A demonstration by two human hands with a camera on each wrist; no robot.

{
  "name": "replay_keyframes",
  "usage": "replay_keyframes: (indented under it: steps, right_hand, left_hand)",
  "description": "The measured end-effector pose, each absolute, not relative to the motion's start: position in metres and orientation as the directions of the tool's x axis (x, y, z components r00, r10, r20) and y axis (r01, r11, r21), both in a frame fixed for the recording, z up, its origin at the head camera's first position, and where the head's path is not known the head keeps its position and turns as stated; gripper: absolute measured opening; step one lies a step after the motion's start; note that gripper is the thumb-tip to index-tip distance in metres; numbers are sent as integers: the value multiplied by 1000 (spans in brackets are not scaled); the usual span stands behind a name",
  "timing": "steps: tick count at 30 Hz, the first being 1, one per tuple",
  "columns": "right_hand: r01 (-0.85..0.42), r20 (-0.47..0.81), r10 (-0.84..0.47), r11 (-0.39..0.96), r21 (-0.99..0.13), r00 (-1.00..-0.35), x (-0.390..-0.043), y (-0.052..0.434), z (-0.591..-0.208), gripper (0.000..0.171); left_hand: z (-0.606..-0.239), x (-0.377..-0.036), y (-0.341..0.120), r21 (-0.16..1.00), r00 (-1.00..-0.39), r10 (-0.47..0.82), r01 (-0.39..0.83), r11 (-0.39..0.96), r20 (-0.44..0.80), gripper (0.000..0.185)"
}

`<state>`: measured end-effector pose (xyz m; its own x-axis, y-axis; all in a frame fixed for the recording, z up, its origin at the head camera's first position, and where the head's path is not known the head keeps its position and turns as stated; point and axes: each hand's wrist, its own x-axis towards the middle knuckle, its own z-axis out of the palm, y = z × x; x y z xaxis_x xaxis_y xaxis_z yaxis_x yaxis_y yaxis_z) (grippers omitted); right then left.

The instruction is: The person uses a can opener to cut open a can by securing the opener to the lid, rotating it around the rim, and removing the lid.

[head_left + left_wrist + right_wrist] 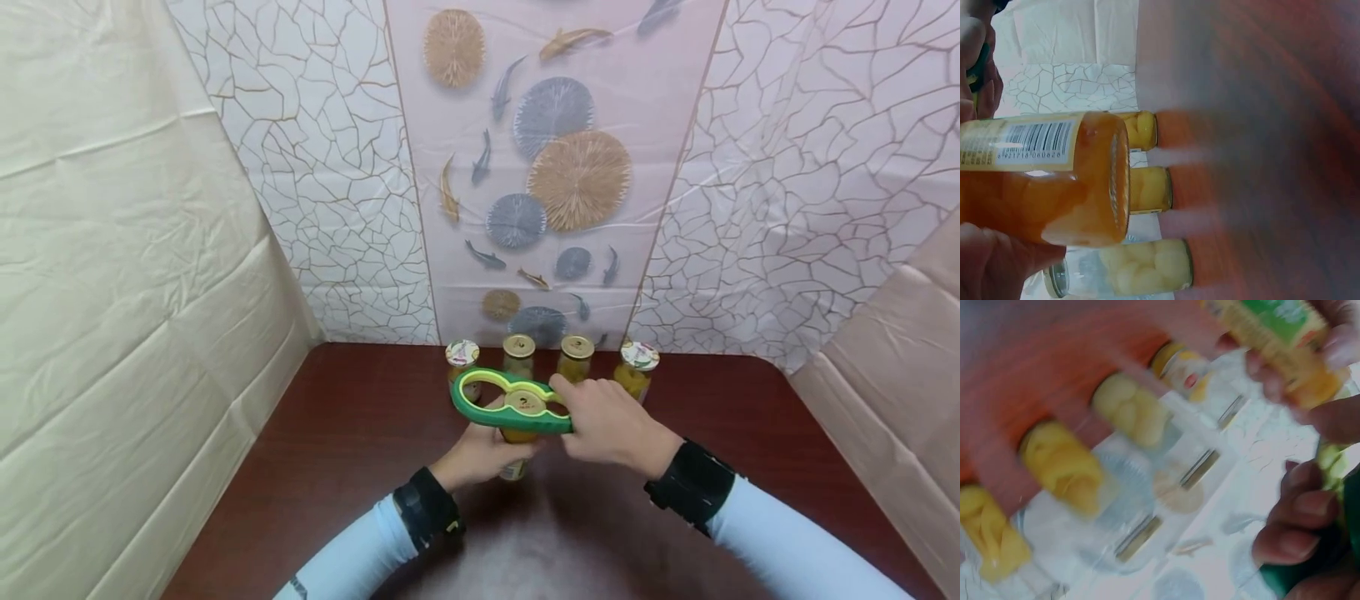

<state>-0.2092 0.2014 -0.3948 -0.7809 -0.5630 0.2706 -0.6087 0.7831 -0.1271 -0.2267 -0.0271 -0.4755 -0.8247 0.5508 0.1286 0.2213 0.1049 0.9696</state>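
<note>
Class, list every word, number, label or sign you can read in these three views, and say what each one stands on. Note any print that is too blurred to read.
Barcode with a row of digits, too blurred to read surely: on the label of the held jar that the left hand grips.
Green and yellow label on the same jar, right wrist view: print blurred, unreadable.
Lid designs on the jars in the back row: too small to read.
Green jar opener in the right hand: no readable text.

Both forearms reach forward — left grip (480, 454) curled low, right grip (607, 421) clenched above it.

The left hand (991, 262) grips an orange fruit jar (1047, 178); three more fruit jars (1147, 187) stand on the wooden table (1260, 125).
</note>
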Motion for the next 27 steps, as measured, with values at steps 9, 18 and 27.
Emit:
replay_keyframes:
  steps: [9,18,27]
  right_hand:
    - [-732,205,-711,679,-49,-673,-250,218,-385,41]
    - [-766,199,-745,640,-54,-637,-262,225,-390,41]
    - [-759,246,-728,649,-54,-640,-263,222,-400,39]
  left_hand:
    - [-470,-251,-24,917,-655,714,396,46,247,63]
    - [-466,-259,-23,929,-618,758,368,43,210,69]
    - [-477,-261,-25,921,-650,721,387,40,241,65]
